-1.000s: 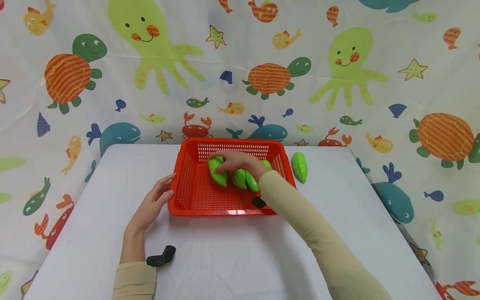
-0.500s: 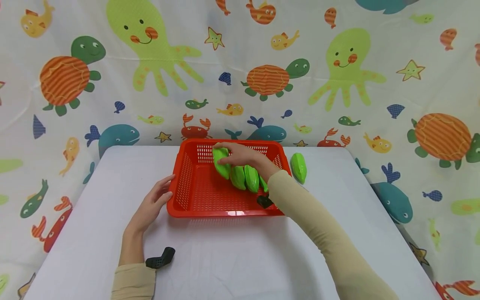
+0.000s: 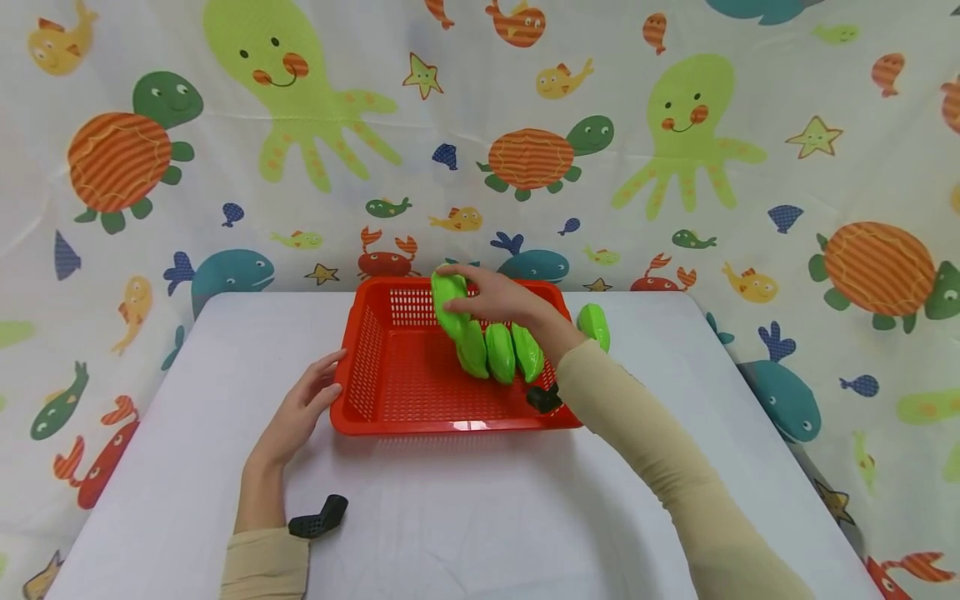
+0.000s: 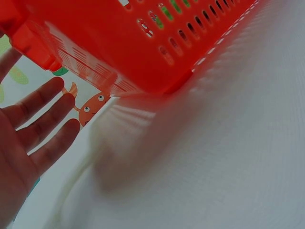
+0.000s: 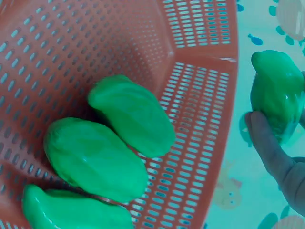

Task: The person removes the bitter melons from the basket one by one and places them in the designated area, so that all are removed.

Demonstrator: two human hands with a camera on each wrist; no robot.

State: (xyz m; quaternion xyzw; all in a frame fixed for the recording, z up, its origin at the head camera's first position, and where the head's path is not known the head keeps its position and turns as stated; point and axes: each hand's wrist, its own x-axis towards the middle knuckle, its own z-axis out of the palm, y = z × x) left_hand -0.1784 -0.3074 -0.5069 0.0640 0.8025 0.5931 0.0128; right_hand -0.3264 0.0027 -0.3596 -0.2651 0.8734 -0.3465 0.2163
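Three green fruits (image 3: pixel 500 354) lie in the red basket (image 3: pixel 405 428) as my right hand (image 3: pixel 491 296) pinches a fourth fruit (image 3: pixel 447 293) above, overlapping one in the head view, clear in the right-wrist view; my left hand (image 3: pixel 298 410), fingers loosely extended, sits at the basket's side

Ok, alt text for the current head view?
A right hand holds a green oblong fruit near the far side of a red perforated plastic basket containing three similar fruits. A left hand is at its left; another fruit lies outside, on the right.
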